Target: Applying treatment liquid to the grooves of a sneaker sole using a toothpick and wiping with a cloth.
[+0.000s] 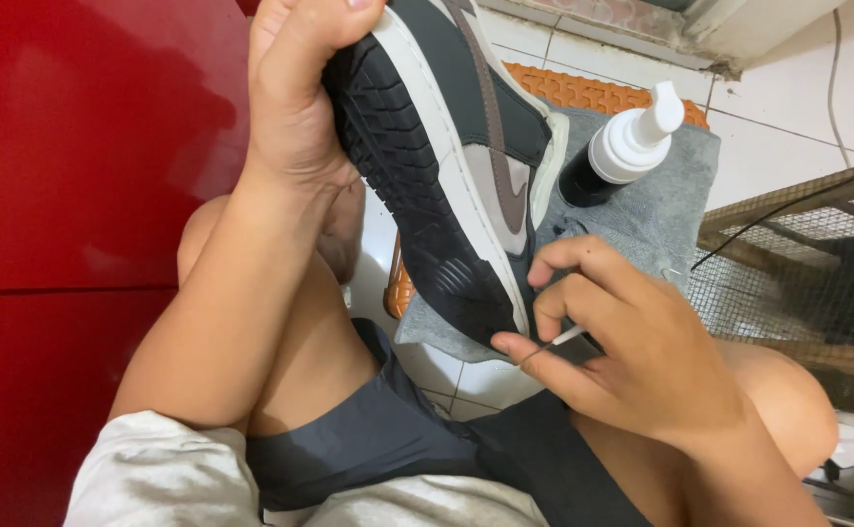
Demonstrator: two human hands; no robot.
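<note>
Grey shorts [397,439] fill the bottom of the frame. Above them the right hand [632,351] pinches a thin white stick [565,337] against the sneaker [456,156] at centre. At top, left hand [295,98] wraps the black sole. Upper right, a bottle [622,146] lies on a grey cloth [656,220].

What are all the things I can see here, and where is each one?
Sneaker: one, black with grey side mark and white midsole, held sole-up at centre.
Thin white stick: one, at the shoe's heel edge; its tip is hidden.
Pump bottle: one, dark body with white pump top, lying on the cloth.
Cloth: one, grey, spread behind the shoe.
Mat: one, orange, under the cloth.
Wire cage: one, rusty brown, at right.
Red panel: one, at left.
Tiled floor: white, top right.
Left hand: grips the sneaker.
Right hand: pinches the stick.
</note>
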